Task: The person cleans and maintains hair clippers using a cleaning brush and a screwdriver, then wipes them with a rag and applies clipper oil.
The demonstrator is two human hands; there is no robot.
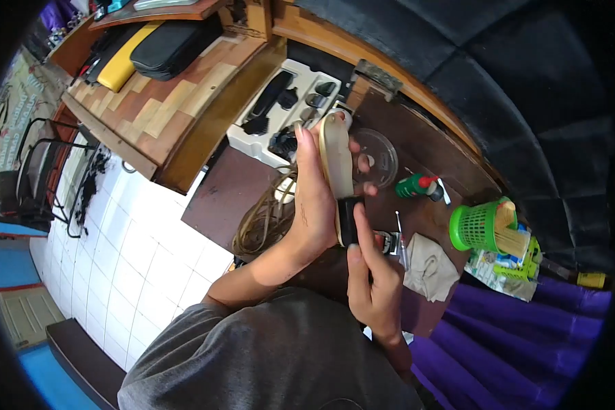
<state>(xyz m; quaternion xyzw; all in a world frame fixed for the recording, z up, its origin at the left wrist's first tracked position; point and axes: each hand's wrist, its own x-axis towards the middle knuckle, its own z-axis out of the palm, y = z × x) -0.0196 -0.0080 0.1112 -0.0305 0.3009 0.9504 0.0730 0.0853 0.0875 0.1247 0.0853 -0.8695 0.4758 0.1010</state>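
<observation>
My left hand (pixel 307 198) is closed around a long cream-coloured hair clipper body (pixel 336 160), held upright with a black piece (pixel 349 220) at its lower end. The thumb runs along the clipper's left side, and fingertips show at its right. My right hand (pixel 374 283) pinches the black piece, with the index finger along its right side and the thumb at its bottom. Just right of it lies a metal clipper blade (pixel 389 242), partly hidden by my fingers. A coiled brown cord (pixel 256 222) lies left of my left wrist.
The brown tabletop (pixel 215 195) holds a white tray (pixel 242 142) of clipper parts, a clear round dish (pixel 391 160), a green bottle (pixel 410 186) with a red cap, a crumpled cloth (pixel 430 268) and a green basket (pixel 463 229) with wooden sticks. A wooden shelf (pixel 164 113) stands at left.
</observation>
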